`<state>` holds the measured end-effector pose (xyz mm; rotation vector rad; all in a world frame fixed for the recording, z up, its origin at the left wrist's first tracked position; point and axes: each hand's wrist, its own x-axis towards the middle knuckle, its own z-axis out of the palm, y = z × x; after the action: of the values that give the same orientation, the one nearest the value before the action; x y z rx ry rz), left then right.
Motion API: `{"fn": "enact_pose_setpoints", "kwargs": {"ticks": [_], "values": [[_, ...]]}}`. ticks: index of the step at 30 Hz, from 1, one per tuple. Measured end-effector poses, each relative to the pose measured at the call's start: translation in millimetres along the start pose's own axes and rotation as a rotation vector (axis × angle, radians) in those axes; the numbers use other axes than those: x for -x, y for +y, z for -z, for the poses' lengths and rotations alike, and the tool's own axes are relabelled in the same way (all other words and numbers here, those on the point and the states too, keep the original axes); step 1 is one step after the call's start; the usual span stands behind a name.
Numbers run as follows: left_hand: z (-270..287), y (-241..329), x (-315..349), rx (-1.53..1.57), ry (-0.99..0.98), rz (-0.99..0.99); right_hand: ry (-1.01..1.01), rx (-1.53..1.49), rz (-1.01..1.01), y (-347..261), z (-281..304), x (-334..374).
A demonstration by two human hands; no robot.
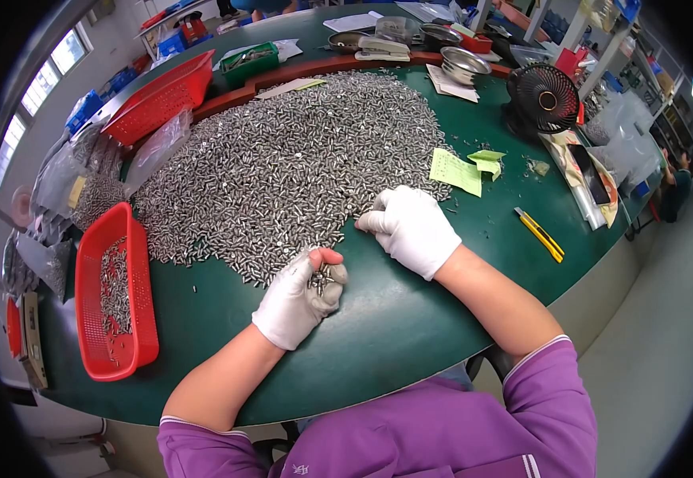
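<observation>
A broad heap of small silvery metal pins [298,151] covers much of the green table [362,350]. My left hand [298,299], in a white glove with a bare thumb tip and forefinger, is curled around several of these pins at the heap's near edge. In a matching white glove, my right hand [410,231] rests at the heap's right front border, its fingertips bent together toward the pins. Whatever those fingertips may hold is too small to make out.
Left of the heap stands a red plastic basket [143,319] partly filled with pins. At right lie green paper slips [456,170], a yellow cutter knife [539,235] and a phone [589,174]. Behind them is a black fan [544,97]. Another red basket [163,95] leans at the back left.
</observation>
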<state>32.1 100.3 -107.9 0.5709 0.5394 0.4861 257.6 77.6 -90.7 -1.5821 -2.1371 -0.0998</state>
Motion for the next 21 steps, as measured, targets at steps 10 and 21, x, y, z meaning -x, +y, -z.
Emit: {"fn": "enact_pose_setpoints", "kwargs": {"ticks": [10, 21], "values": [[-1, 0, -1, 0.014, -0.002, 0.007, 0.002, 0.011, 0.004, -2, 1, -1], [1, -1, 0, 0.001, 0.015, 0.0, 0.077, 0.167, -0.149, 10, 17, 1]]}}
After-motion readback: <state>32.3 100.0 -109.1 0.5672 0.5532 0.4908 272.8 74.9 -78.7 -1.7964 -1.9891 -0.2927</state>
